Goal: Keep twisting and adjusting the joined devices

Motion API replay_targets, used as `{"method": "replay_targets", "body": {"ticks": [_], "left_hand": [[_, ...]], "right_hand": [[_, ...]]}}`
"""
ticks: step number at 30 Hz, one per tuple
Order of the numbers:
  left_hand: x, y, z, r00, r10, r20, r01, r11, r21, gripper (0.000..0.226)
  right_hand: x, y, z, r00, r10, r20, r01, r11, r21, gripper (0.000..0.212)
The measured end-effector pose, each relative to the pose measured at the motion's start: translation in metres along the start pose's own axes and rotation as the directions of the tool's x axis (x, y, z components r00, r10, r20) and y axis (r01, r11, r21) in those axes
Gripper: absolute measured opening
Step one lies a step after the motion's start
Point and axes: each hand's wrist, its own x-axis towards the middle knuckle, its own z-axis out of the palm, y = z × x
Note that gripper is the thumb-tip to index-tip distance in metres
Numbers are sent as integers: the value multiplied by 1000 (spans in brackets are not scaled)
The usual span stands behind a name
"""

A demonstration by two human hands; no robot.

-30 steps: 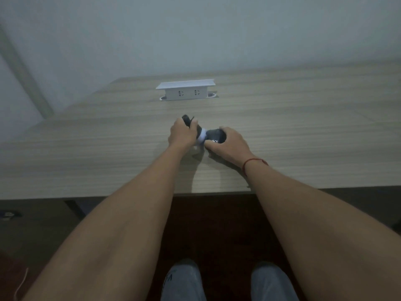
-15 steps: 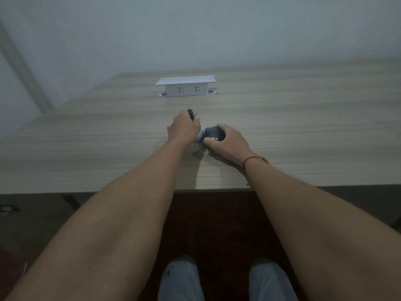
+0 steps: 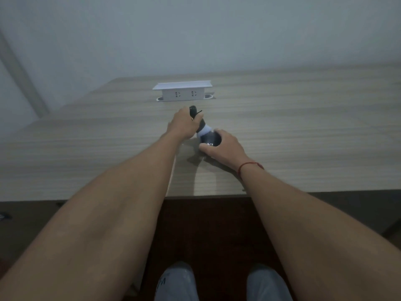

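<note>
Far left: a pale slanted beam [image 3: 20, 74] against the wall, unchanged from half a second ago.

Next, left hand [image 3: 183, 124] curled round the dark cap [image 3: 193, 111] at the upper end of a bottle [image 3: 208, 136], fingers wrapped tight, a thin black loop sticking out beside the knuckles. Sits a touch farther up the table [image 3: 86, 148] than one second ago, when it lay lower and closer to the other hand; cap now raised toward the socket box [image 3: 183, 92], where before it leaned out to the left.

Bottle tilted, base toward the person, cap away, a pale band at the neck showing between the two hands. Dark body with small white lettering, resting on or just over the tabletop near the middle; cannot tell whether it touches the wood.

Right hand [image 3: 223, 147] clasped over the bottle's dark body, thumb on the near side, fingers curled over the top. Much the same place as before. Red string [image 3: 249, 166] round that wrist.

Behind, white socket box standing up from the table, well apart from the hands, same as earlier.

At the bottom edge, two grey shoes [image 3: 178, 283] on dark floor.
</note>
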Motion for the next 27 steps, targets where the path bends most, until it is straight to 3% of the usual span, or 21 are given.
{"method": "replay_targets", "body": {"ticks": [4,6,8,11,15,17,21,23,27], "left_hand": [[-9,-5,6,997,-68,-25,71,984,160,44],[-15,-9,11,992,-106,-63,110,992,59,45],[-18,-15,19,977,-198,-83,181,968,-176,46],[-24,-29,14,965,-263,12,246,885,-395,43],[-24,-30,-6,939,-204,275,302,873,-383,29],[-21,-34,-11,944,-218,246,304,867,-396,28],[-21,-32,0,948,-316,37,296,834,-466,44],[-27,-26,7,951,-304,52,294,844,-448,44],[-34,-18,1,945,-233,231,318,825,-467,26]], "right_hand": [[0,1,0,1000,7,-11,-7,1000,9,63],[1,4,1,1000,12,-6,-12,1000,-11,67],[5,7,3,1000,14,-18,-14,999,-36,64],[7,0,6,1000,-1,-18,1,1000,-26,53],[12,4,3,999,22,-43,-22,1000,-5,43],[12,4,5,999,20,-48,-21,999,-24,39],[11,4,8,999,36,-20,-37,997,-65,34],[11,5,8,998,55,-14,-56,995,-88,33],[14,4,8,993,107,-42,-110,991,-80,36]]}}
